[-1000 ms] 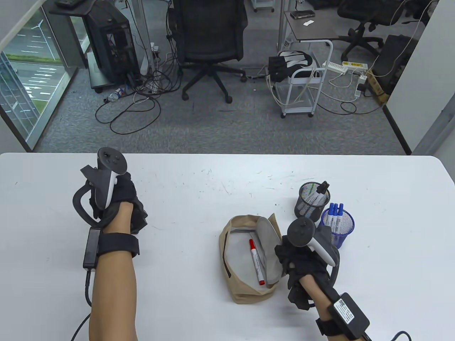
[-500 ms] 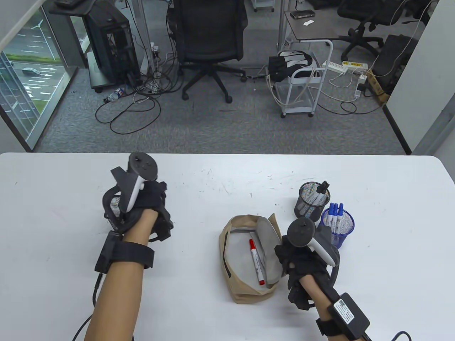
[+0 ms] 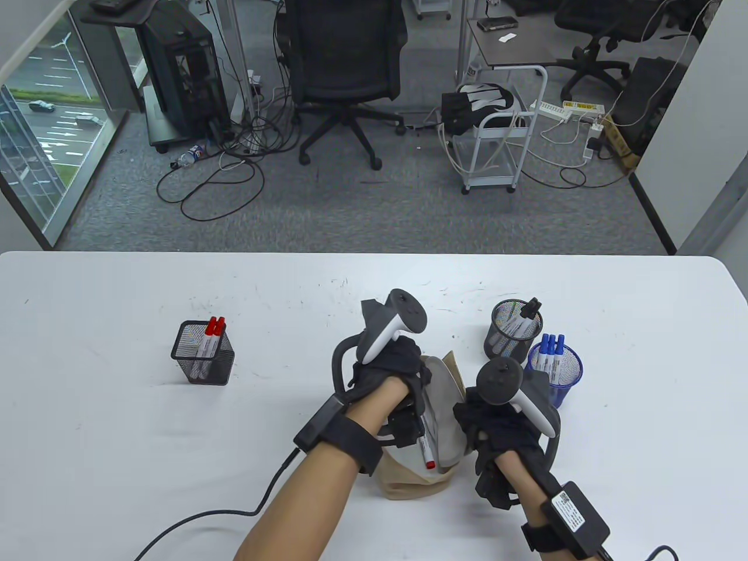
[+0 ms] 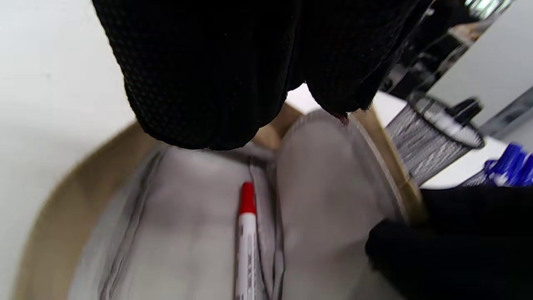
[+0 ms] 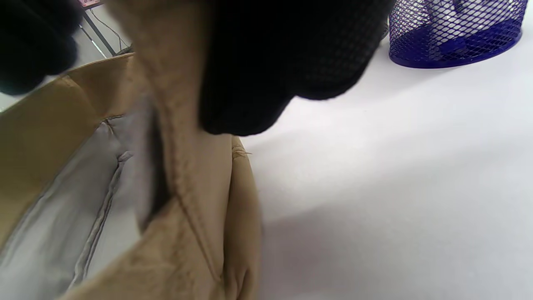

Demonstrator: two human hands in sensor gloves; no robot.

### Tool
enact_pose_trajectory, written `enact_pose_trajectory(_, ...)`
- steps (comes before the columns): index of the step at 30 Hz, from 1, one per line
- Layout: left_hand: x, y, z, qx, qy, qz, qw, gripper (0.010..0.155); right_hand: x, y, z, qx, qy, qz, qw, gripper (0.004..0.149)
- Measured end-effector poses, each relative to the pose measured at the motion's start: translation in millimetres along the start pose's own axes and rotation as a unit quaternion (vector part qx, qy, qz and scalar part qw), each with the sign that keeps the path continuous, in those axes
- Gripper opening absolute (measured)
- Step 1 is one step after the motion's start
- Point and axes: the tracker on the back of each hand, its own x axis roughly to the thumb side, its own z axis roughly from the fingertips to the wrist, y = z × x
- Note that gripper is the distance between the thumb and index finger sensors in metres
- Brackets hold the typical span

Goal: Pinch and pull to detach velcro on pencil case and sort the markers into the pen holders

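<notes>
Low in the frame, the right hand point(image 3: 497, 435) pinches the flap of the tan case point(image 3: 409, 485). The left hand point(image 3: 397, 380) hovers over its opening, fingers uncurled above the red marker point(image 4: 246, 233). Farther up stand the blue holder point(image 3: 564, 374), round black holder point(image 3: 514, 333), and, far left, the square holder point(image 3: 201, 356).

Black mesh gloves cover both hands point(image 3: 397, 374) point(image 3: 497, 432); grey-white trackers on top; bare forearms; black wrist straps.

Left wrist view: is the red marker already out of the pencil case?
No, the red marker lies on the grey lining inside the pencil case.
</notes>
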Motion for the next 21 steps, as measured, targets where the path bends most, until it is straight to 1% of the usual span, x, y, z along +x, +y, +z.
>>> enact_pose_trajectory(4,8,-34,-32,-0.048,0.047,-0.027,0.997,0.061,0,0,0,0.000,-0.001,0.001,1.000,0.050)
enact_pose_trajectory(9,6,-67,-67,-0.072,0.102,-0.062,0.990,0.065,1,0,0,0.001,-0.004,0.002,1.000,0.050)
enact_pose_trajectory(10,9,-68,-69,-0.035,0.115,-0.086,0.989,0.066,1,0,0,0.001,-0.004,0.003,1.000,0.050)
enact_pose_trajectory(11,8,-70,-74,-0.009,0.116,-0.101,0.988,0.068,1,0,0,0.001,-0.005,0.003,1.000,0.050)
enact_pose_trajectory(12,9,-73,-77,-0.028,0.131,-0.117,0.984,0.070,1,0,0,0.000,-0.005,0.003,1.000,0.050)
enact_pose_trajectory(15,17,-78,-80,0.007,0.137,-0.166,0.977,0.070,2,1,0,-0.002,-0.004,0.006,1.000,0.050)
enact_pose_trajectory(16,18,-79,-80,0.010,0.137,-0.175,0.975,0.070,2,1,0,-0.002,-0.004,0.006,1.000,0.050)
enact_pose_trajectory(21,14,-78,-78,-0.001,0.137,-0.153,0.979,0.069,3,1,1,-0.004,-0.001,0.009,1.000,0.050)
